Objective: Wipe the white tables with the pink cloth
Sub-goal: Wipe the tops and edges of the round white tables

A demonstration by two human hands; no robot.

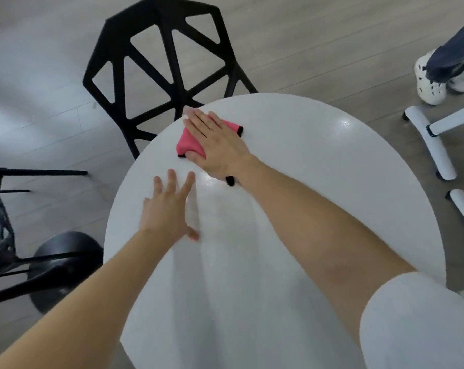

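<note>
A round white table (318, 182) fills the middle of the head view. A pink cloth (187, 145) with black edging lies near the table's far left rim. My right hand (217, 145) presses flat on the cloth with straight fingers, covering most of it; a black corner of the cloth sticks out below my wrist. My left hand (169, 206) rests flat on the bare tabletop closer to me, fingers spread, a little apart from the cloth.
A black open-frame chair (159, 57) stands just beyond the table's far edge. A black round base (63, 267) and dark chair legs sit on the floor at left. White chair legs (433, 139) and another person's feet in white shoes (433, 81) are at right.
</note>
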